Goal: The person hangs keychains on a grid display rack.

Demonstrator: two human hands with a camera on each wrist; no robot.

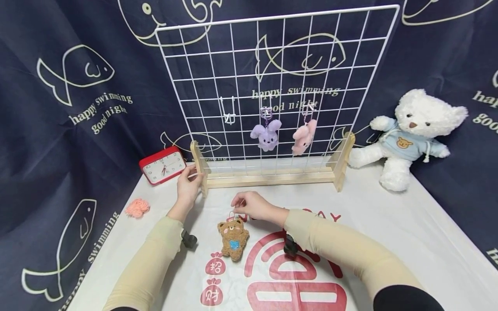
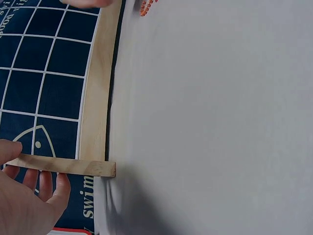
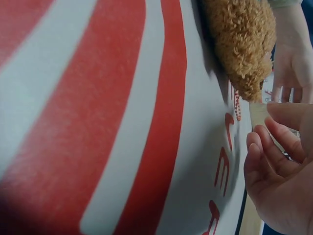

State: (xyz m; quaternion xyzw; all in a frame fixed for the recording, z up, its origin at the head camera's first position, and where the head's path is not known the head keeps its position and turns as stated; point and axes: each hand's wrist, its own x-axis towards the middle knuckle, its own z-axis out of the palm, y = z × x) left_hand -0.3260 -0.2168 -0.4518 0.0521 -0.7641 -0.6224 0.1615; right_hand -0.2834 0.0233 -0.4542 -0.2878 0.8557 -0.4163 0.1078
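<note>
My left hand [image 1: 189, 185] grips the left wooden upright of the grid stand [image 2: 63, 165], thumb on one side and fingers on the other. A fuzzy brown bear keychain [image 1: 234, 239] with a blue patch on its belly lies on the white table cover. Its red beaded chain [image 3: 238, 106] extends from the head end. Just beyond that chain hovers my right hand [image 1: 254, 206], fingers loosely bent, with nothing visible between them. On the white wire grid [image 1: 243, 65] hang a purple plush keychain [image 1: 267, 137] and a pink one [image 1: 304, 138], both from hooks.
A white hook [image 1: 229, 116] hangs on the grid's left side with nothing on it. Left of the stand is a red clock [image 1: 163, 166], with a bundle of pink yarn [image 1: 137, 207] nearer. A white teddy bear [image 1: 408, 142] in a blue top sits at the right.
</note>
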